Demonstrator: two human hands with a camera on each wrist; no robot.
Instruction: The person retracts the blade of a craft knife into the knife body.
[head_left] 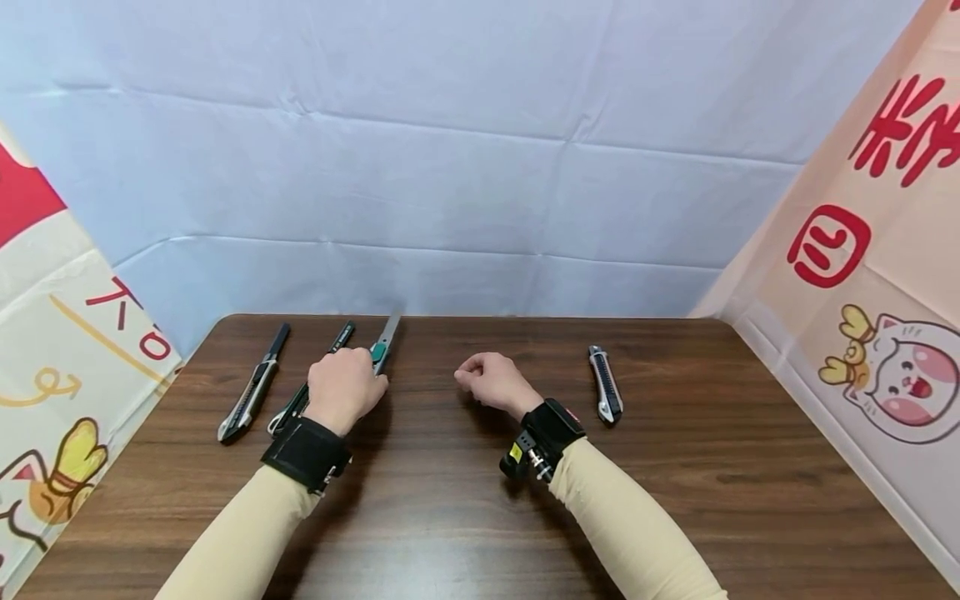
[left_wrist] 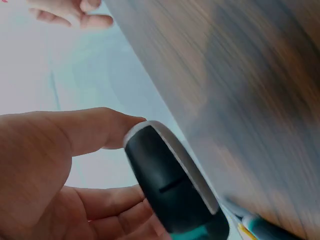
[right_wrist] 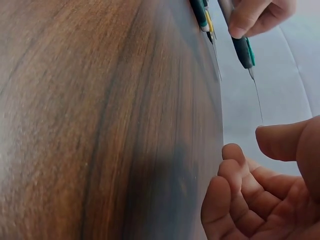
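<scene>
My left hand (head_left: pixel 343 390) grips a teal and black utility knife (head_left: pixel 384 343) with its long blade slid out and pointing to the table's far edge. The left wrist view shows the knife's black butt end (left_wrist: pixel 170 186) between thumb and fingers. The right wrist view shows the same knife (right_wrist: pixel 243 50) with its thin blade (right_wrist: pixel 257 100). My right hand (head_left: pixel 491 381) hovers mid-table, fingers loosely curled (right_wrist: pixel 250 192), holding nothing. It is a short way right of the blade.
On the brown wooden table (head_left: pixel 465 500) lie a black and silver knife (head_left: pixel 251 390) at the left, a green and black knife (head_left: pixel 341 336) partly under my left hand, and a silver and black knife (head_left: pixel 604 385) to the right. Cloth screens stand behind and at both sides.
</scene>
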